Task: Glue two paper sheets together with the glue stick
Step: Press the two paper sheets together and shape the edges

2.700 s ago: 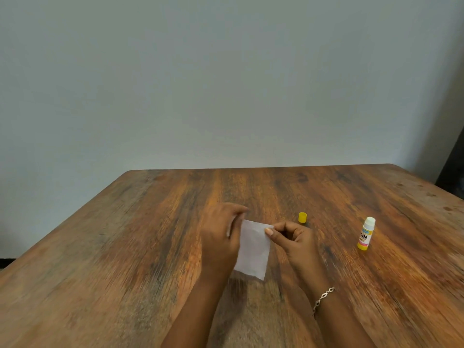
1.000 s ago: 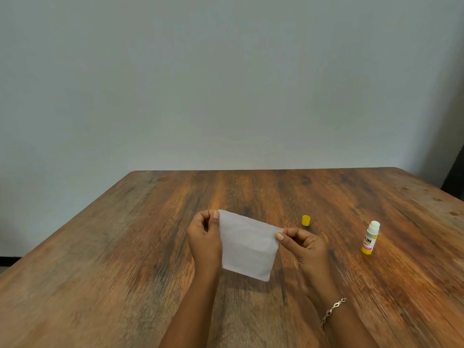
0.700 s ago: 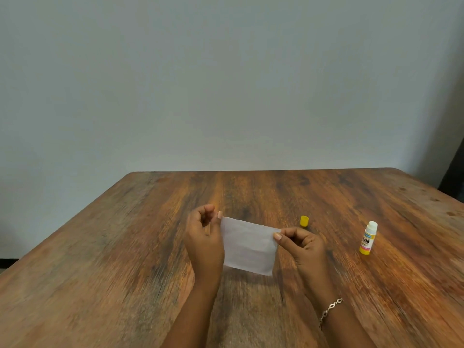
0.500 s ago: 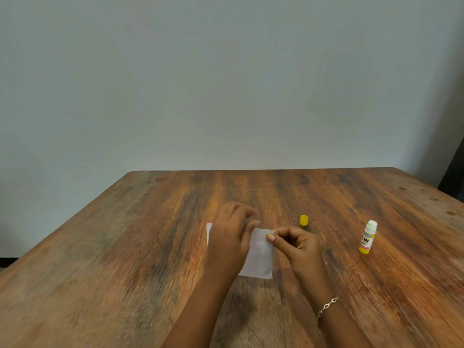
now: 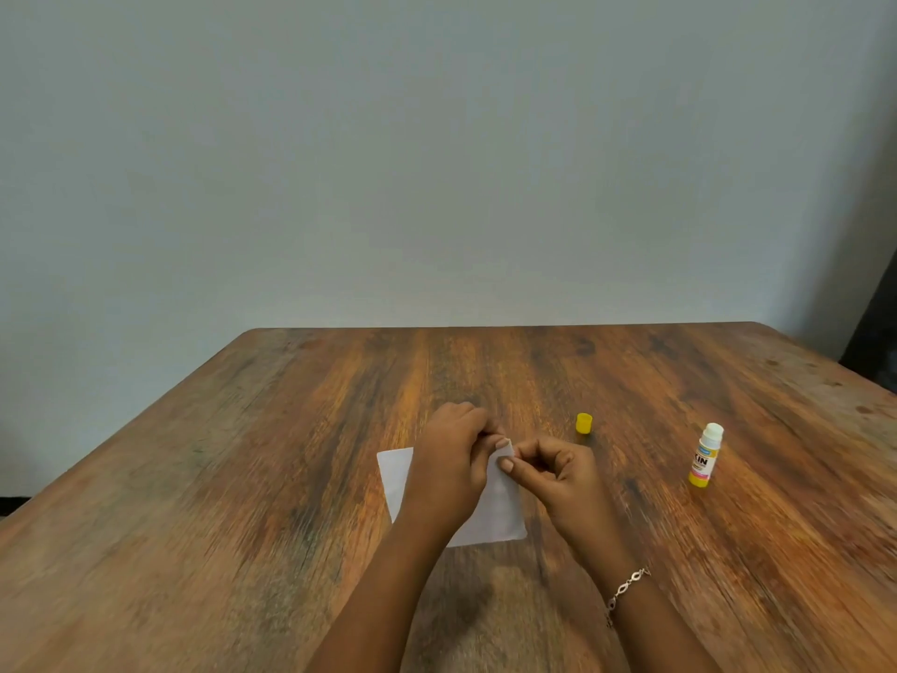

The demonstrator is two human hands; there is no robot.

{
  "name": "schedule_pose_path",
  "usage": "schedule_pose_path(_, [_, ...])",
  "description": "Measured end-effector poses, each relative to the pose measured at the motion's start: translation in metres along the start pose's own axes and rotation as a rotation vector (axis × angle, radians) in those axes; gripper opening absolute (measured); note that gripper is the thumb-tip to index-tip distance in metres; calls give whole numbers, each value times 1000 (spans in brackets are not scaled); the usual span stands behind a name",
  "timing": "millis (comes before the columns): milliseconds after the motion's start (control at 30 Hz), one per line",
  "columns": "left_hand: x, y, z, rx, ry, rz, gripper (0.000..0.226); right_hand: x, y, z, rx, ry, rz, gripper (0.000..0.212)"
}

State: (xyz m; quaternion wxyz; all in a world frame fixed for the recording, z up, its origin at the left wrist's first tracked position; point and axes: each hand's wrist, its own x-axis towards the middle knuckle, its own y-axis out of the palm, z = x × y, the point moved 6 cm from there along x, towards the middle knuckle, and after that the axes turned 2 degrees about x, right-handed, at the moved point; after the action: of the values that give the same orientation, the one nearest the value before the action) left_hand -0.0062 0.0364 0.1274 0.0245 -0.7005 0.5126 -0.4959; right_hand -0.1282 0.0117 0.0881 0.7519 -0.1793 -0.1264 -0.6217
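Observation:
White paper (image 5: 500,512) lies flat on the wooden table (image 5: 242,478) in the middle of the head view. My left hand (image 5: 449,473) lies across its middle and hides much of it; its fingertips meet the paper's far right corner. My right hand (image 5: 553,473) pinches that same corner between thumb and forefinger. I cannot tell one sheet from two. The glue stick (image 5: 705,456) stands upright and uncapped far to the right, apart from both hands. Its yellow cap (image 5: 584,423) sits on the table just beyond my right hand.
A plain pale wall rises behind the table's far edge. A dark object (image 5: 873,332) shows at the right border past the table's corner. Bare wood stretches to the left and front of the paper.
The paper was held up between both hands a second ago; now it lies on the table. My left hand has crossed over it to the far right corner, where my right hand still pinches.

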Motion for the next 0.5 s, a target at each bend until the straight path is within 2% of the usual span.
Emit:
schedule_pose_path(100, [-1,-3,2,-43,-23,-33,16,-3,2,-2,-46,7,31,11])
schedule_pose_path(233, [0,-9,4,-74,-22,-84,29,-5,1,-10,-78,29,49,13])
schedule_pose_path(367, [3,-13,7,-85,-49,-94,16,-9,1,-18,-120,50,65,11])
schedule_pose_path(500, [5,-15,10,-96,-66,-105,16,-14,-1,-22,-136,80,71,8])
